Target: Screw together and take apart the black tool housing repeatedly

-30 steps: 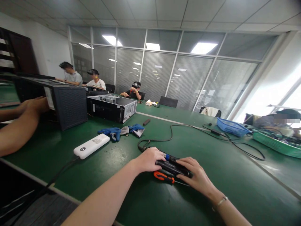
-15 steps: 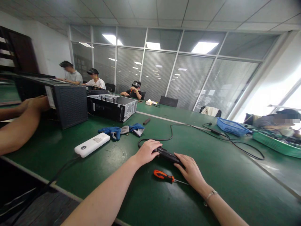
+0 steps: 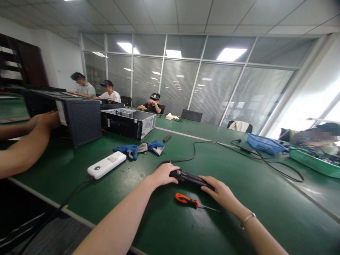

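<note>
Lying nearest on the green counter (image 3: 164, 226), an orange-and-black screwdriver (image 3: 190, 200) points its shaft to the right. Just beyond it, a long black object (image 3: 190, 177) spans two bare hands: the left hand's (image 3: 163, 174) fingers curl round its left end, thumb on the near side, while the right hand's (image 3: 221, 192) fingers, gently bent, grip its right end. Farther off lie blue-and-gray gloves (image 3: 132, 151), then a black computer case (image 3: 120, 124) and, beyond, a seated person (image 3: 150, 106).

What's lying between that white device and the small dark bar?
In the head view, blue gloves lie between the white device and the dark bar.
</note>
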Available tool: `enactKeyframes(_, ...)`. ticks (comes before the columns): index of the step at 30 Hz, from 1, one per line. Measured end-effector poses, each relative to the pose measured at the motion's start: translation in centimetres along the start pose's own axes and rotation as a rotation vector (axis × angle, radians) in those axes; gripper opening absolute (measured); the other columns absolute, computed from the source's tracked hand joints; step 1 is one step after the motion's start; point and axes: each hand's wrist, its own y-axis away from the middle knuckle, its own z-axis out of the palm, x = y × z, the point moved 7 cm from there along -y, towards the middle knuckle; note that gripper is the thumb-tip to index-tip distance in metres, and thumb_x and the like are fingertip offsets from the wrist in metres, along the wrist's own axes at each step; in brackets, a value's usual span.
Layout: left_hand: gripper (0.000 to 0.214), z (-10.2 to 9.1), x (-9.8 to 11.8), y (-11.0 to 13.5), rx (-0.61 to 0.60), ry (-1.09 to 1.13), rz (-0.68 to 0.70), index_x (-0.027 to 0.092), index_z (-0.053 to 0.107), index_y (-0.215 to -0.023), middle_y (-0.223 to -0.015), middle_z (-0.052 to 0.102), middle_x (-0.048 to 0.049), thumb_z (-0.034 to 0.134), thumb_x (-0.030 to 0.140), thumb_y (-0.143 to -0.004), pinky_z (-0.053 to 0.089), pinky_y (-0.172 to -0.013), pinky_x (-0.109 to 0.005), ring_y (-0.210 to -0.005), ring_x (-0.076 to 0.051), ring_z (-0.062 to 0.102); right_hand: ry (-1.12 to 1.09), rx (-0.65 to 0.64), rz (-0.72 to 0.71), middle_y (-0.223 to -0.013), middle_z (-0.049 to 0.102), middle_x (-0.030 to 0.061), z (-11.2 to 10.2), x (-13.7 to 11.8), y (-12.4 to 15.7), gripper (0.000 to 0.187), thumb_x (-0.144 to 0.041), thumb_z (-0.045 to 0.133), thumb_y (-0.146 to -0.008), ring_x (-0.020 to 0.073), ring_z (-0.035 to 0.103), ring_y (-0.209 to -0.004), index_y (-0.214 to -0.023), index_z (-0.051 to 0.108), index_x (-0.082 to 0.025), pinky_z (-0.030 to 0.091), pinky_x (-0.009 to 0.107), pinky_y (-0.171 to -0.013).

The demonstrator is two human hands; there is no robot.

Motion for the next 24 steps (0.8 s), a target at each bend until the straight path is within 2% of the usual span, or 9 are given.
enactKeyframes(3,0.071,0.3,1.0,0.0,-0.034,0.042,0.042,0.019,0.06,-0.126,-0.125,0.061,-0.012,0.083,0.04,-0.062,0.042,-0.1,-0.037,-0.113,-0.028,0.058,-0.047,-0.033,-0.038,-0.12,0.065,0.0048,-0.5,1.0,0.8,0.043,-0.046,0.051,-0.088,0.0236,0.064,-0.102,-0.126,0.058,-0.029,0.05,0.036,-0.09)
enactKeyframes(7,0.06,0.5,1.5,0.0,-0.064,0.116,0.062,0.018,0.058,-0.128,-0.126,0.062,-0.0112,0.076,0.035,-0.073,0.04,-0.102,-0.035,-0.116,-0.025,0.058,-0.042,-0.012,-0.053,-0.115,0.067,0.005,-0.9,1.9,1.5,0.043,-0.046,0.054,-0.087,0.0235,0.065,-0.099,-0.125,0.059,-0.028,0.051,0.036,-0.087)
enactKeyframes(13,0.055,0.6,1.7,0.0,-0.11,0.097,0.038,0.017,0.058,-0.128,-0.128,0.06,-0.0109,0.073,0.028,-0.076,0.038,-0.105,-0.036,-0.12,-0.024,0.055,0.043,0.042,-0.018,-0.116,0.066,0.0044,-0.6,1.5,1.7,0.044,-0.048,0.053,-0.086,0.0237,0.064,-0.099,-0.126,0.058,-0.031,0.051,0.037,-0.085)
enactKeyframes(17,0.054,0.9,2.2,-0.2,-0.143,0.065,0.039,0.018,0.057,-0.127,-0.128,0.061,-0.0103,0.073,0.027,-0.076,0.04,-0.103,-0.035,-0.118,-0.025,0.057,0.017,0.022,-0.021,-0.113,0.068,0.0046,-0.7,1.1,1.4,0.044,-0.045,0.056,-0.084,0.0238,0.065,-0.096,-0.124,0.06,-0.03,0.051,0.036,-0.085)
enactKeyframes(21,0.049,1.0,2.6,-0.2,-0.125,0.022,0.043,0.017,0.06,-0.123,-0.123,0.064,-0.0114,0.072,0.026,-0.076,0.042,-0.1,-0.036,-0.113,-0.026,0.06,0.002,-0.034,-0.002,-0.106,0.07,0.0043,-0.6,1.1,1.0,0.042,-0.045,0.058,-0.082,0.0233,0.066,-0.091,-0.12,0.063,-0.028,0.051,0.035,-0.083)
enactKeyframes(24,0.049,1.0,2.6,0.0,-0.087,0.017,0.047,0.017,0.06,-0.121,-0.121,0.064,-0.012,0.072,0.027,-0.075,0.043,-0.097,-0.037,-0.112,-0.028,0.06,0.026,-0.022,0.008,-0.109,0.069,0.0045,-0.5,1.2,1.0,0.047,-0.05,0.06,-0.08,0.0243,0.065,-0.094,-0.122,0.062,-0.029,0.051,0.036,-0.084)
